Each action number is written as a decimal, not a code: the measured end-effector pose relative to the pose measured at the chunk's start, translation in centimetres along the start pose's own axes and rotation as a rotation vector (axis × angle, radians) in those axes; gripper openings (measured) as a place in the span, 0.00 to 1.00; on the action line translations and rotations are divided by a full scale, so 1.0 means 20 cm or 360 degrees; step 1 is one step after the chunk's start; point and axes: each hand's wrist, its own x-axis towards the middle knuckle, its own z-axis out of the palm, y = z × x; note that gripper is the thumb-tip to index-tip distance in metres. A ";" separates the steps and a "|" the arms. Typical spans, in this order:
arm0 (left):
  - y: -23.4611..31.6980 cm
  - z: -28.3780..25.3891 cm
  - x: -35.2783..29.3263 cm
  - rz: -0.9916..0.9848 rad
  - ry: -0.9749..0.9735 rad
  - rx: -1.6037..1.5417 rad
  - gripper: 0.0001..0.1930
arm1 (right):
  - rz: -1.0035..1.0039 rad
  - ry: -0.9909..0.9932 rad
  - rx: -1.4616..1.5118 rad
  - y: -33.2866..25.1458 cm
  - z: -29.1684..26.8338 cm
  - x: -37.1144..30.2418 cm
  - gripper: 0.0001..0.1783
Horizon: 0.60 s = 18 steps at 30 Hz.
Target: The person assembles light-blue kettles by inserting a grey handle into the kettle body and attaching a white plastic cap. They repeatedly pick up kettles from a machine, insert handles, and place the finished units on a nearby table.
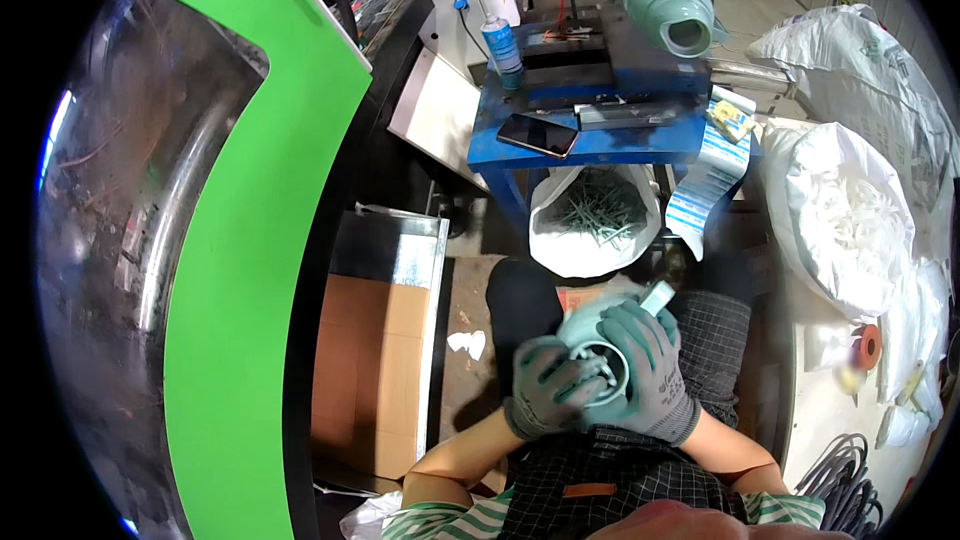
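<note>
A pale green hollow plastic container (588, 322) rests over my lap, its round open mouth facing up toward me. My left hand (553, 385), in a grey and green work glove, curls its fingers over the left edge of that mouth. On the other side my right hand (645, 372), gloved the same way, wraps around the container's right side. A pale green block-shaped end (657, 297) sticks out beyond the right fingers; I cannot tell if it belongs to the container. Motion blurs the container's far part.
Ahead stands a blue bench (640, 152) with a phone (537, 135), a spray can (502, 48) and similar green containers (668, 2). Below it sits a white sack (570, 258) of green scraps. A sack of white scraps (850, 210) is at right, an open cardboard box (370, 370) at left.
</note>
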 end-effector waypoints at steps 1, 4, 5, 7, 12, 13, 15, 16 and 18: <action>0.04 0.09 -0.06 -0.0450 0.0001 -0.0434 0.29 | 0.0026 0.0004 0.0174 0.05 0.03 -0.03 0.55; 0.09 0.17 0.10 -0.0780 0.0182 -0.0564 0.38 | 0.0113 0.0094 0.0191 0.13 0.08 -0.10 0.53; 0.08 0.17 0.13 -0.0731 -0.0025 -0.0492 0.38 | 0.0161 0.0110 0.0104 0.13 0.09 -0.12 0.52; 0.11 0.08 0.31 -0.0537 -0.0186 -0.0272 0.36 | 0.0159 0.0092 0.0075 0.16 0.11 -0.12 0.47; 0.14 0.10 0.11 -0.0423 -0.0220 -0.0269 0.27 | 0.0163 0.0075 0.0057 0.14 0.14 -0.09 0.41; 0.13 0.08 0.10 -0.0424 -0.0302 -0.0290 0.28 | 0.0170 0.0109 0.0038 0.13 0.17 -0.10 0.40; 0.11 0.04 0.11 -0.0421 -0.0508 -0.0293 0.24 | 0.0196 0.0160 0.0039 0.13 0.21 -0.10 0.37; 0.10 0.03 0.11 -0.0436 -0.0580 -0.0302 0.23 | 0.0185 0.0141 0.0051 0.12 0.21 -0.10 0.36; 0.10 0.02 0.10 -0.0459 -0.0723 -0.0320 0.20 | 0.0163 0.0106 0.0070 0.11 0.21 -0.08 0.34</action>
